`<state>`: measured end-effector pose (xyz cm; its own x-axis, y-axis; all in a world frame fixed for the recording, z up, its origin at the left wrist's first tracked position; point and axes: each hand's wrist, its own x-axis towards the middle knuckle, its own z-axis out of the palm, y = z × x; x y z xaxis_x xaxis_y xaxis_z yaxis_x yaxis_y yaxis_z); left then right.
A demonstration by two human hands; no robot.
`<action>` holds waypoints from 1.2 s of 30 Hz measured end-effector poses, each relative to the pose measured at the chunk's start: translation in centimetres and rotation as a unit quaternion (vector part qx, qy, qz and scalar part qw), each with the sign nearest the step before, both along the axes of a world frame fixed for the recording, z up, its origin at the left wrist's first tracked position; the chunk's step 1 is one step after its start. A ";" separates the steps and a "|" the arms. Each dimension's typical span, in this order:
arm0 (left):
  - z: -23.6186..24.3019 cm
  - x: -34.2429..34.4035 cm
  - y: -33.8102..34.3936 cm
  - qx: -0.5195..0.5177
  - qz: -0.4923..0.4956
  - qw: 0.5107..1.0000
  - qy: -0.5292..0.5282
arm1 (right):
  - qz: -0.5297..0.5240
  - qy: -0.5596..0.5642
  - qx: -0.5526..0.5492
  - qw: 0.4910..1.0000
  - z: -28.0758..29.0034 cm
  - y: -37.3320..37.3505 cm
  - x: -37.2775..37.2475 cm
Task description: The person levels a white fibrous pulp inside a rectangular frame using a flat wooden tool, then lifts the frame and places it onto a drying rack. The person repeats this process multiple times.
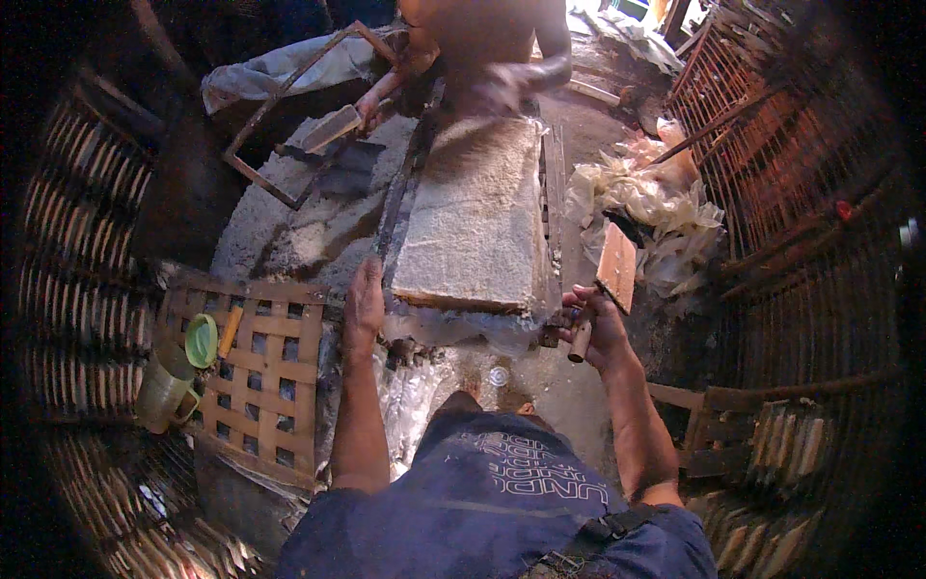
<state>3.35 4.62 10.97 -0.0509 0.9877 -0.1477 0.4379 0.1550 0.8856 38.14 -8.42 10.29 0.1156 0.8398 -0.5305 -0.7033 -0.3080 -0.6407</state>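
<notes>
A rectangular slab (467, 217) covered in pale granular material lies in the middle on a wooden support. My left hand (366, 299) is at its near left corner, fingers extended along the edge. My right hand (598, 323), to the right of the near corner, is closed round the wooden handle of a flat paddle-like tool (615, 265), whose light brown blade points upward.
A co-worker (477, 43) across the slab holds a flat scraper (333, 128) near a thin rectangular frame (241, 135). A pale heap (251, 241) lies left, crumpled plastic (637, 193) right. A woven panel (275, 376), pitcher (159, 386) and green bowl (201, 340) stand near left. Slatted walls surround the space.
</notes>
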 end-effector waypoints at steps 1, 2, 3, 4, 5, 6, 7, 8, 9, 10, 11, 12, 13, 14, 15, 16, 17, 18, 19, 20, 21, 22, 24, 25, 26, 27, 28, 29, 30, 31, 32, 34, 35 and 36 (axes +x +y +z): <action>0.0 0.3 0.2 -0.011 0.003 1.000 0.003 | 0.000 0.010 -0.006 1.000 0.7 0.2 -0.3; -1.2 0.1 1.1 -0.008 0.017 1.000 0.013 | 0.000 0.020 -0.011 1.000 1.5 0.4 -0.7; -2.4 0.0 1.9 -0.006 0.029 0.999 0.023 | -0.002 0.031 -0.016 0.999 1.9 0.6 -0.9; -6.0 -1.3 3.9 0.048 0.024 0.998 0.035 | 0.009 0.020 -0.002 1.000 2.1 0.9 -1.3; -10.1 -3.5 6.3 0.103 0.025 0.993 0.050 | 0.025 0.012 0.015 1.000 1.9 1.5 -1.9; -11.0 -3.5 7.7 0.104 0.010 0.994 0.030 | 0.025 0.001 0.028 0.999 1.4 1.9 -1.8; -11.4 -3.9 8.7 0.106 -0.002 0.994 0.013 | 0.024 -0.012 0.021 0.999 0.7 2.5 -1.5; -10.5 -3.4 9.3 0.055 -0.021 0.998 -0.035 | 0.016 -0.026 0.013 0.999 -0.6 2.9 -0.7; -9.7 -3.1 9.6 0.004 -0.037 0.996 -0.081 | 0.012 -0.038 0.005 0.999 -1.9 3.5 -0.1; -9.3 -2.5 9.8 0.024 -0.022 0.996 -0.085 | -0.015 -0.041 -0.012 0.999 -3.8 4.3 0.3; -9.0 -1.6 9.6 0.043 -0.007 0.995 -0.089 | -0.043 -0.044 -0.027 0.998 -6.0 5.1 0.9; -8.9 -1.0 9.0 0.062 0.013 0.994 -0.093 | -0.065 -0.045 -0.044 0.996 -7.0 5.7 1.0; -5.8 0.0 7.1 0.011 0.006 0.995 -0.097 | -0.078 -0.026 -0.061 0.995 -3.8 5.3 -1.2; -6.3 0.1 6.6 0.030 0.017 0.994 -0.105 | -0.082 -0.029 -0.039 0.996 -3.7 4.9 -1.3; -7.2 0.2 6.5 0.047 0.027 0.992 -0.111 | -0.086 -0.031 -0.018 0.996 -3.9 4.5 -1.6; -8.0 0.1 6.4 0.065 0.038 0.990 -0.119 | -0.090 -0.033 0.004 0.995 -4.0 4.4 -1.7; -7.6 -0.1 5.4 0.068 0.028 0.991 -0.115 | -0.133 -0.101 -0.029 0.986 -0.2 3.8 -4.0; -6.4 0.5 4.8 0.074 0.030 0.991 -0.110 | -0.149 -0.135 -0.031 0.979 -0.7 3.3 -3.8; -5.2 1.3 4.4 0.081 0.030 0.991 -0.106 | -0.166 -0.169 -0.033 0.971 -1.6 2.5 -3.4; -4.8 1.4 4.4 0.089 0.036 0.990 -0.099 | -0.178 -0.200 -0.035 0.963 -2.2 2.2 -3.5; -5.4 0.7 5.1 0.085 0.013 0.987 -0.132 | -0.154 -0.138 -0.003 0.978 1.0 1.5 -4.9; -5.9 0.1 5.9 0.107 0.007 0.987 -0.120 | -0.162 -0.145 0.022 0.976 -0.5 1.8 -4.6; -4.5 1.7 5.9 0.144 -0.018 0.984 -0.102 | -0.191 -0.162 0.064 0.966 -3.6 0.6 -2.7; -3.8 2.5 5.6 0.118 0.002 0.989 -0.092 | -0.208 -0.165 0.012 0.964 -3.7 -0.3 -2.4; -4.3 3.4 4.7 0.122 -0.003 0.988 -0.098 | -0.200 -0.152 0.015 0.968 -1.8 -1.8 -2.0; -5.3 5.3 3.5 0.120 -0.019 0.987 -0.109 | -0.205 -0.143 0.014 0.968 0.0 -4.2 -1.2; -6.8 6.8 3.3 0.115 -0.051 0.984 -0.127 | -0.225 -0.138 0.010 0.965 0.6 -5.9 -1.1; -8.3 6.4 6.4 0.056 -0.087 0.980 -0.171 | -0.274 -0.145 -0.013 0.951 -0.3 -4.1 -3.3; -9.8 5.0 11.9 0.056 -0.136 0.974 -0.174 | -0.332 -0.145 -0.029 0.932 -1.9 -0.7 -6.9; -10.6 2.9 18.1 0.064 -0.184 0.966 -0.168 | -0.386 -0.132 -0.040 0.912 -3.6 3.7 -11.1; -11.0 0.4 23.9 0.064 -0.227 0.958 -0.165 | -0.435 -0.121 -0.057 0.890 -3.9 8.1 -15.7; -11.5 -3.9 31.2 0.031 -0.262 0.926 -0.272 | -0.462 -0.150 -0.031 0.874 0.2 14.2 -25.8; -9.2 -4.7 31.3 0.014 -0.297 0.917 -0.267 | -0.487 -0.191 0.023 0.852 -2.8 13.0 -28.2; -7.8 -4.3 30.6 0.019 -0.318 0.917 -0.238 | -0.504 -0.192 0.027 0.841 -4.3 10.5 -27.8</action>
<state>-0.93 35.27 3.13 0.5988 0.8003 0.0318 -0.0096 -0.0326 0.9994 10.30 2.04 5.99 0.9380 0.2331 -0.2564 -0.3279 0.3578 -0.8743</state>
